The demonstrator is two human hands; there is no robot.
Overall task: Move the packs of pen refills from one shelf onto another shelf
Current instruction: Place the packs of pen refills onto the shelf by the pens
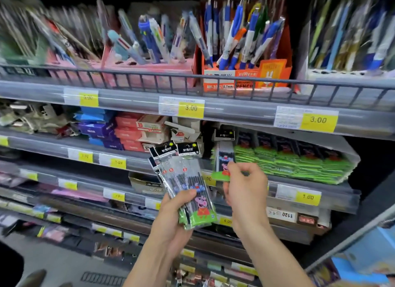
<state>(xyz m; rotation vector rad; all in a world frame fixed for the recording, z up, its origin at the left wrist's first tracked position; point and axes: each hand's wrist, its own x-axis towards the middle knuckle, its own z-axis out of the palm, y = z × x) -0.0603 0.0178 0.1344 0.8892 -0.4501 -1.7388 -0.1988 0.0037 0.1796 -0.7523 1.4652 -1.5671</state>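
Packs of pen refills (188, 186) fan out at the frame's centre, gripped in your left hand (175, 220). Just right, your right hand (243, 186) pinches another pack (224, 160) standing on the shelf (299, 186) beside stacked green packs (288, 162).

The shelf slot (277, 137) above the row of refill packs (288, 160) is low, capped by the price rail (235, 111) of the pen shelf. Left of the row, stacked boxes (132, 132) crowd the shelf. The fanned packs (186, 184) in the left hand (171, 220) stand before the gap between them.
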